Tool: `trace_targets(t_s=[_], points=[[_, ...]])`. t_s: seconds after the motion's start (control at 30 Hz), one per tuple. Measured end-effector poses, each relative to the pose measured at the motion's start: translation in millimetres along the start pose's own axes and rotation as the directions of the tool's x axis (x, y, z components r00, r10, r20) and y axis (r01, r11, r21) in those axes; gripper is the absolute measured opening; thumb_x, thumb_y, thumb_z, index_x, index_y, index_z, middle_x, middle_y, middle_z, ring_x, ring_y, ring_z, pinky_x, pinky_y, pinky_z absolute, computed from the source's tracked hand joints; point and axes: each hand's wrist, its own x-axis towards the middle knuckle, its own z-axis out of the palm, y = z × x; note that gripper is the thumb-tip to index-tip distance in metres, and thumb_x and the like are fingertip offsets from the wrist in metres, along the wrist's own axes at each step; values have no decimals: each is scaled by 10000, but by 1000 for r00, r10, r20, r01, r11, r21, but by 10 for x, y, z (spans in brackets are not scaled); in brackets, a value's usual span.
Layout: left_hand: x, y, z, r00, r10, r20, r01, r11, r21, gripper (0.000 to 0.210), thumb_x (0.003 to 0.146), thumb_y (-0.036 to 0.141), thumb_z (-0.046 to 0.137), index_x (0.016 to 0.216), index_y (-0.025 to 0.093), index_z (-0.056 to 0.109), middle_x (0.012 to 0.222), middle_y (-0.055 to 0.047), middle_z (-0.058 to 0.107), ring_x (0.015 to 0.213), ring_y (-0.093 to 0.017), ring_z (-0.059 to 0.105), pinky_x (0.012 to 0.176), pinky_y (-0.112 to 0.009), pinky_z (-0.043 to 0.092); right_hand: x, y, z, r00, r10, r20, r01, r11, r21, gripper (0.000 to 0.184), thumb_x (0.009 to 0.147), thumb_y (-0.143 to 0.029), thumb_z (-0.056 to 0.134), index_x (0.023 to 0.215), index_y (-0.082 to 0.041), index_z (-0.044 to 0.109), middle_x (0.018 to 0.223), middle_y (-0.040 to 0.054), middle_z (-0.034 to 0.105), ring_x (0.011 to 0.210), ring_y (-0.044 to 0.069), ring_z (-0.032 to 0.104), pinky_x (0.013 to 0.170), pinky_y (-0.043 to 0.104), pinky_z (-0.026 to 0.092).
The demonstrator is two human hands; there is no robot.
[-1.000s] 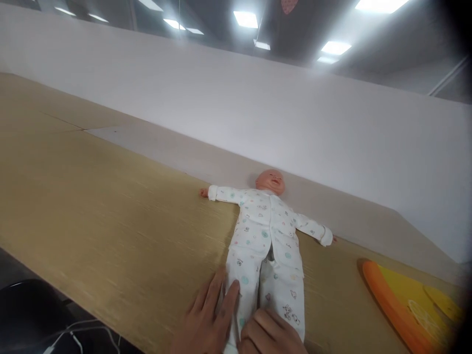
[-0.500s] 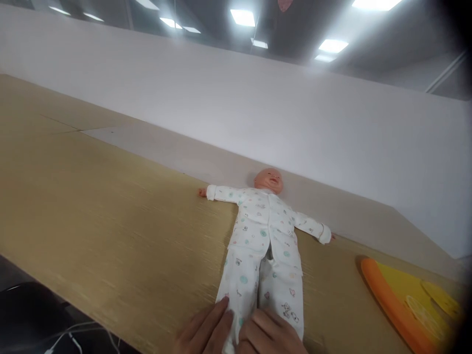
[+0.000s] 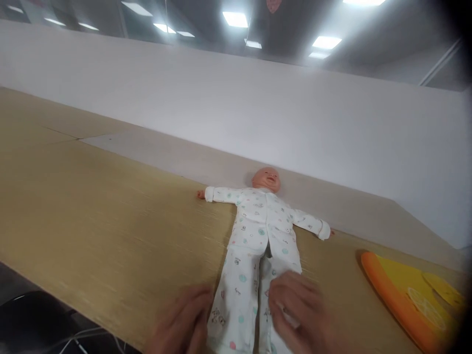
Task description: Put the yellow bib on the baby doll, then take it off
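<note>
A baby doll (image 3: 266, 180) lies on its back with its arms spread. It wears a white printed jacket (image 3: 254, 223) and matching white printed trousers (image 3: 236, 290), which run down toward me. Beside the trouser leg on the left is my left hand (image 3: 184, 317), blurred, its fingers loosely bent and apparently holding nothing. My right hand (image 3: 300, 307) hovers over or touches the other trouser leg. Its fingers are curved, and white cloth shows through the gap between thumb and fingers. Both the doll's feet are out of sight.
The wooden table (image 3: 110, 221) meets a white wall panel (image 3: 206, 103) behind the doll. At the right lies a yellow and orange item (image 3: 409, 295) with a citrus-slice print. Beyond the table's lower-left edge are white cables (image 3: 88, 334) and a black object (image 3: 33, 322).
My hands have come off the middle of the trousers and spread apart, left hand leftward, right hand up and rightward. The trouser legs now show further down. The view has shifted slightly.
</note>
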Motion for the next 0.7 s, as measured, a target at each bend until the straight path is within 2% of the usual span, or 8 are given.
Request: trace_targets(t_s=[0.1,0.2,0.27,0.33,0.4,0.47,0.57,0.7], points=[[364,-81,38,990,-110,89,115,992,-53,205,880,221,511,1035,191,642,1053,-60,720,963,-162,684,839,-250,562,-115,345,-70,977,129,-171,-129,992,12,105,875,-99,492,840,-172,559,804,25,604,754,113,569,677,236,487],[699,-188,231,950,-290,119,301,949,-96,240,893,264,473,1045,186,642,1035,-48,723,928,-172,691,816,-306,574,-295,736,-31,908,326,-265,-340,940,-8,74,894,-198,507,855,-180,568,832,44,620,753,131,588,616,225,503],[889,-281,416,911,-362,196,396,901,-177,295,909,299,414,1050,177,643,1025,-25,720,917,-167,691,813,-317,569,-411,954,37,834,483,-268,-487,872,56,131,910,-277,492,906,-178,577,900,70,638,795,157,609,599,240,517],[1048,-394,610,873,-424,242,471,861,-192,372,915,314,343,1055,147,645,1032,-3,709,1000,-184,666,881,-357,530,-496,1108,129,753,615,-234,-600,788,142,239,922,-357,473,1045,-179,576,1035,97,648,913,198,629,708,306,549],[1173,-518,786,834,-467,293,529,828,-186,352,897,281,363,1055,149,648,1072,-18,703,1044,-203,647,931,-386,502,-541,1190,230,705,686,-179,-651,726,221,344,925,-414,457,1177,-196,539,1164,105,626,1042,230,611,856,384,532],[1266,-631,933,837,-442,322,509,845,-164,317,852,197,430,1101,179,626,1142,-46,683,1079,-208,628,971,-385,487,-550,1204,314,708,698,-111,-653,706,275,396,932,-432,430,1260,-221,498,1261,91,589,1139,238,570,963,424,482],[1366,-736,1082,918,-248,309,280,958,-65,439,741,51,460,1144,168,588,1204,-86,640,1149,-236,569,1017,-409,444,-530,1157,381,718,691,-83,-646,706,291,447,941,-435,389,1337,-237,449,1346,70,535,1231,239,505,1055,449,407],[1424,-768,1143,940,-70,335,64,998,30,384,785,77,442,1139,137,579,1205,-131,613,1119,-276,547,976,-458,445,-509,1089,391,666,742,-77,-690,652,313,489,935,-467,381,1367,-241,429,1403,66,482,1293,246,443,1101,478,348]])
